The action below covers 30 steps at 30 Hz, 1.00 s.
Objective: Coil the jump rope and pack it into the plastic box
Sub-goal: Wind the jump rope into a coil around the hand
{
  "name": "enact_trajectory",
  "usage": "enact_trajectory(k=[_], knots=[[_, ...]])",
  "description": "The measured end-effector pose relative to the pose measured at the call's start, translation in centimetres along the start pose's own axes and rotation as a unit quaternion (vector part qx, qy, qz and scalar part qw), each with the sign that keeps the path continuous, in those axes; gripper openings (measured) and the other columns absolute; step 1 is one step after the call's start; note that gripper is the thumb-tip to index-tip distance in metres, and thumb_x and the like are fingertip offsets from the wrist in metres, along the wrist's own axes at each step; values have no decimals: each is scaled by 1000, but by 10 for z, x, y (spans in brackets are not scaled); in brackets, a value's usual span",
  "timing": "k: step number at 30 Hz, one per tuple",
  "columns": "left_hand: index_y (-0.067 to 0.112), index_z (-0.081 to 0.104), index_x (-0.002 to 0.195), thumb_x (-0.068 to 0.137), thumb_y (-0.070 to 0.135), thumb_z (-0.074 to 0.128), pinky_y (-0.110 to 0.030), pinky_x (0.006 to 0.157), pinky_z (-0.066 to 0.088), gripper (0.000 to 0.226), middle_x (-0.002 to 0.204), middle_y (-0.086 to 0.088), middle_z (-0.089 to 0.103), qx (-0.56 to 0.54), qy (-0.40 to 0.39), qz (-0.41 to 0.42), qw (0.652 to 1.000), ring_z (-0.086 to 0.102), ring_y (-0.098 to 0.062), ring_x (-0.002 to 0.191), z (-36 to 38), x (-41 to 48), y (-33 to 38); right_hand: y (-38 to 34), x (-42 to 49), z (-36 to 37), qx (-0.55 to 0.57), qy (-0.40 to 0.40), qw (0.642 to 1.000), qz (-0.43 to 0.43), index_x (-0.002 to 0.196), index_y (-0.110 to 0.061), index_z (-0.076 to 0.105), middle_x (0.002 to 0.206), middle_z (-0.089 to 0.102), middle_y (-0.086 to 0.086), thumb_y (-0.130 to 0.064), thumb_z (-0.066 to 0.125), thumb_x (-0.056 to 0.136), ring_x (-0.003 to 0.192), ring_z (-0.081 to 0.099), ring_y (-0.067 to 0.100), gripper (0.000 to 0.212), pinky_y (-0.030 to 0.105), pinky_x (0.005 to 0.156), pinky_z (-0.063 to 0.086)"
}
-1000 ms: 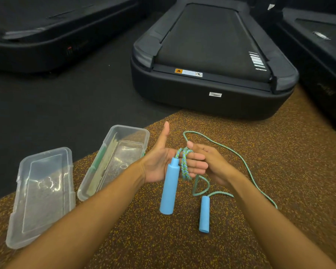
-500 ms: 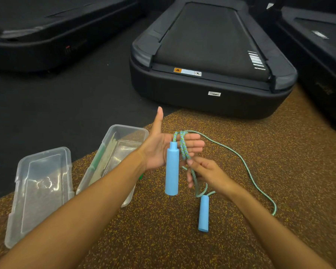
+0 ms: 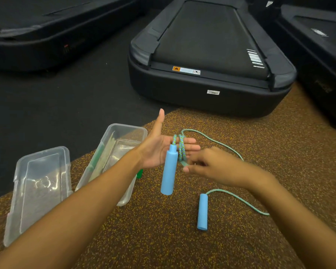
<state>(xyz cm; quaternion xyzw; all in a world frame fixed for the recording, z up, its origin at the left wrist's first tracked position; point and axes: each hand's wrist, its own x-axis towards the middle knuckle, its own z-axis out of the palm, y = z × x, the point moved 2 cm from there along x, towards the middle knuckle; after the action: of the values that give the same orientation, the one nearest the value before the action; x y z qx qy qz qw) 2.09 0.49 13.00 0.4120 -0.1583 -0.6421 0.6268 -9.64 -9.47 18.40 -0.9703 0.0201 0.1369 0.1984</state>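
Observation:
My left hand (image 3: pixel 157 150) is held flat, palm up and thumb raised, with the green-blue jump rope (image 3: pixel 179 147) wound in a few turns around its fingers. One blue handle (image 3: pixel 169 171) hangs down from those turns. My right hand (image 3: pixel 211 166), blurred, pinches the rope just below the left fingers. The other blue handle (image 3: pixel 202 211) lies on the speckled floor, its rope trailing right and looping back behind my right hand. The clear plastic box (image 3: pixel 124 133) stands open to the left, partly behind my left forearm.
The box's clear lid (image 3: pixel 39 189) lies separately at far left. Something green and some paper sit inside the box. A black treadmill (image 3: pixel 209 55) stands ahead, with others at left and right. Brown speckled matting (image 3: pixel 182 245) covers the floor near me.
My right hand has carried the rope down and around the left fingers, adding to the turns. The loose rope on the floor has shortened and shifted right. The hanging handle stays below my left hand.

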Motion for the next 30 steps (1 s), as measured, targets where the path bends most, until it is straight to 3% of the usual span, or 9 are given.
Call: enact_trajectory(k=[3, 6, 8, 10, 13, 17, 23, 27, 30], knots=[[3, 64, 103, 64, 90, 18, -31, 83, 51, 106, 94, -10, 69, 31, -32, -34, 998, 65, -20, 84, 8, 2, -7, -1, 3, -23, -21, 36, 999, 0, 79, -17, 66, 70, 60, -10, -45, 58, 82, 66, 52, 9, 30, 32, 67, 44], [4, 71, 87, 67, 87, 8, -27, 84, 52, 106, 89, -10, 72, 58, -60, -62, 995, 68, -18, 85, 19, 3, -11, 2, 9, -35, -3, 70, 997, -22, 68, -19, 64, 58, 54, -6, -43, 65, 77, 56, 45, 7, 25, 28, 57, 36], [-3, 62, 111, 65, 88, 13, -30, 89, 52, 113, 108, -17, 66, 53, -85, -76, 992, 65, -23, 99, 24, 4, -14, 8, 15, -39, 28, 87, 995, -33, 68, -18, 65, 56, 52, -6, -38, 71, 73, 52, 42, 6, 22, 22, 52, 32], [-4, 47, 127, 61, 89, 21, -39, 104, 41, 117, 119, -22, 58, 40, -103, -82, 990, 59, -30, 110, 26, 6, -16, 15, 20, -38, 92, 91, 991, -38, 68, -15, 64, 52, 50, -8, -33, 75, 70, 47, 40, 3, 21, 16, 48, 29], [-6, 48, 125, 57, 90, 26, -43, 109, 32, 119, 117, -23, 60, 31, -125, -84, 988, 56, -33, 112, 25, 9, -19, 26, 27, -31, 238, 86, 967, -34, 67, -15, 61, 47, 48, -13, -27, 78, 66, 46, 38, 0, 21, 15, 49, 29], [-9, 48, 125, 57, 90, 25, -41, 107, 34, 123, 118, -22, 62, 12, -147, -72, 986, 57, -31, 114, 20, 10, -19, 38, 30, -16, 357, 105, 928, -26, 70, -12, 60, 68, 57, 0, -34, 73, 61, 68, 47, 13, 27, 25, 64, 38], [-6, 53, 122, 59, 89, 29, -41, 108, 33, 116, 118, -21, 63, -29, -127, -39, 991, 58, -29, 114, 15, 11, -20, 52, 33, 16, 517, 102, 850, 18, 74, -13, 58, 64, 51, -4, -34, 62, 77, 57, 47, 4, 22, 15, 56, 42], [-4, 58, 117, 59, 87, 32, -40, 105, 38, 111, 114, -19, 66, -48, -107, -11, 993, 60, -28, 111, 13, 9, -15, 62, 35, 36, 569, 122, 812, 44, 75, -17, 61, 66, 61, -6, -21, 50, 90, 62, 54, 4, 20, 20, 64, 46], [-3, 62, 114, 59, 87, 30, -37, 102, 41, 110, 113, -19, 66, -51, -78, 13, 996, 62, -27, 110, 11, 7, -8, 63, 32, 50, 557, 138, 817, 60, 82, -16, 64, 72, 58, 7, -10, 42, 93, 65, 50, 13, 26, 28, 67, 40]])
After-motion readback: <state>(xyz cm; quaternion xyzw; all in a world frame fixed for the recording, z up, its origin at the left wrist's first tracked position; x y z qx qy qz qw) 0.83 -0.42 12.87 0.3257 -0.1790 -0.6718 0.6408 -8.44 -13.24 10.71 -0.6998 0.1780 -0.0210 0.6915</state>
